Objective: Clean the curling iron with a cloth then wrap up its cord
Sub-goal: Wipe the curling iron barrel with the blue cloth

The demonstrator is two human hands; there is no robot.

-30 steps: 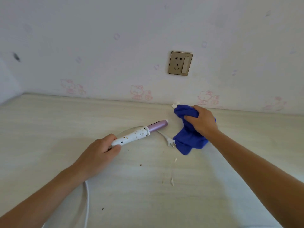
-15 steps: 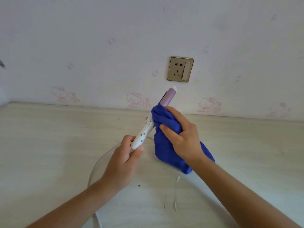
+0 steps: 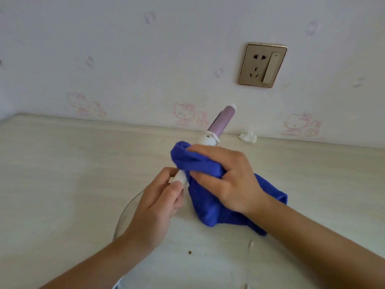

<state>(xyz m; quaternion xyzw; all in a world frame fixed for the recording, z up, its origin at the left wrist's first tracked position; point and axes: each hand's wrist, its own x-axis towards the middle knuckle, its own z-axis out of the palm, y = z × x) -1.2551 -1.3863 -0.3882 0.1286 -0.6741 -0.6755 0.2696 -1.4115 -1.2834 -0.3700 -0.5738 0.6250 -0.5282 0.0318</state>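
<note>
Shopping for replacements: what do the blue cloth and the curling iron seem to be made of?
Blue cloth: soft matte fabric, probably microfibre; it looks fuzzy and bunches in folds. Curling iron: white handle smooth and glossy, likely plastic; lilac barrel has a satin sheen, perhaps coated metal or ceramic, unclear which.

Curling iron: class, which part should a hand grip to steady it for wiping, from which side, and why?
Probably the white handle's lower end, from the left, where the left hand holds it: slim, bare of the blue cloth, nearest; the purple barrel tilts up and away.
</note>
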